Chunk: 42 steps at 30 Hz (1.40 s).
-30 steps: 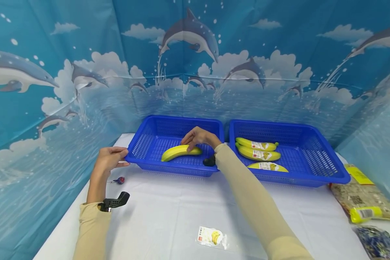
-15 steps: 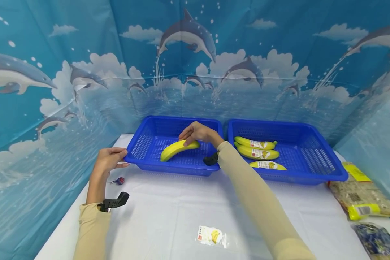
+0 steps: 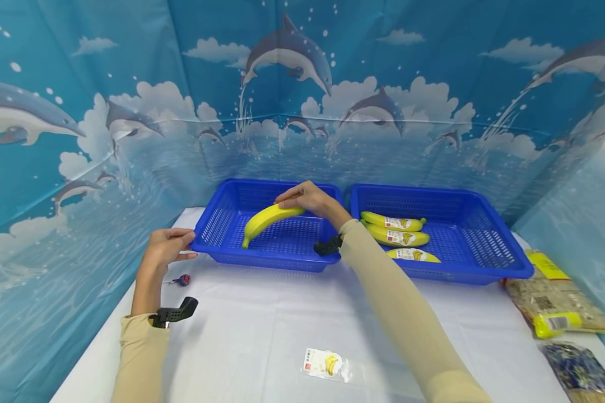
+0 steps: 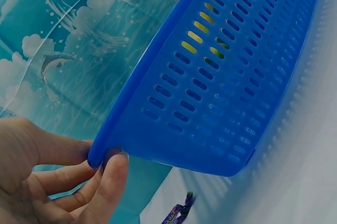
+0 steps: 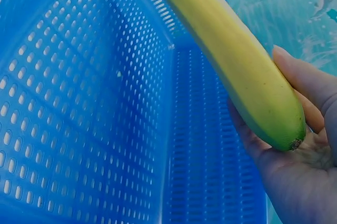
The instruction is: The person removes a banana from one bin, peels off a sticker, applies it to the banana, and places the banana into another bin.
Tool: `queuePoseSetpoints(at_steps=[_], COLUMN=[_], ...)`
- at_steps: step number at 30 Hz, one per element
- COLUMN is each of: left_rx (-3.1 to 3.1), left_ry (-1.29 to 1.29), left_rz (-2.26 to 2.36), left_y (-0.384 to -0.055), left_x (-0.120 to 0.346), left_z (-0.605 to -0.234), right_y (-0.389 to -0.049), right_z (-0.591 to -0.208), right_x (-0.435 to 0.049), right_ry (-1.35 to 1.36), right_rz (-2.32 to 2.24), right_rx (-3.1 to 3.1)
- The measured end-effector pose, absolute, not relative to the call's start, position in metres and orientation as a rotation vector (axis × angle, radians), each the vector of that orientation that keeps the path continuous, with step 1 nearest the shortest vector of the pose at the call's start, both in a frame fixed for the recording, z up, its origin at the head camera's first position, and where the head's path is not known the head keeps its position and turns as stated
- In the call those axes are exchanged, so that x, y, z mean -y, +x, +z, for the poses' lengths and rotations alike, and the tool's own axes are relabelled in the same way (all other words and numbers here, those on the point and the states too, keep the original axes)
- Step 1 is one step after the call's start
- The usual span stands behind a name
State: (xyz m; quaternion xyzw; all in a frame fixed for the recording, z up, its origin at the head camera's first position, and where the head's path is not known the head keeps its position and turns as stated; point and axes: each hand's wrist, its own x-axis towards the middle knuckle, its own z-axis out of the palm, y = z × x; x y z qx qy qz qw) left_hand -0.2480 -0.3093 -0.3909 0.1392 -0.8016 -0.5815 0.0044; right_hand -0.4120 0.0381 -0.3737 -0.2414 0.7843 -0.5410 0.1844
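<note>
A yellow banana (image 3: 267,219) with a green tip hangs tilted over the left blue basket (image 3: 262,261), its stem end lower and to the left. My right hand (image 3: 307,200) grips it near the other end; the right wrist view shows thumb and fingers around the banana (image 5: 237,60). At the left basket's near left corner, my left hand (image 3: 168,246) pinches the rim. In the left wrist view the thumb and fingers of that hand (image 4: 58,182) hold the rim from both sides, and yellow shows through the slots of the basket (image 4: 158,145).
Beside it stands the right blue basket (image 3: 484,274), where labelled bananas (image 3: 400,237) lie at the left. A lollipop (image 3: 184,280) lies near my left wrist. Nearer on the white table is a banana-printed plastic packet (image 3: 325,364). Bags (image 3: 559,296) sit along the right edge.
My right hand has raised the banana from the left basket's floor, tilting it so its right end is higher. The left hand keeps its hold on the rim.
</note>
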Motion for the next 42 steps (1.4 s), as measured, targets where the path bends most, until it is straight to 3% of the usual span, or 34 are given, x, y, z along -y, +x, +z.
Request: queuePoseSetpoints(at_steps=[26, 42], left_rx=[2.53, 2.509], left_ry=[0.413, 0.42], left_rz=[-1.79, -1.806], left_y=[-0.248, -0.247], left_x=[0.307, 0.308], left_z=[-0.392, -0.393], right_y=[-0.363, -0.305], right_z=[-0.327, -0.338], right_x=[-0.084, -0.137], right_ry=[-0.503, -0.427], right_rz=[-1.728, -1.81], right_rx=[-2.277, -2.291])
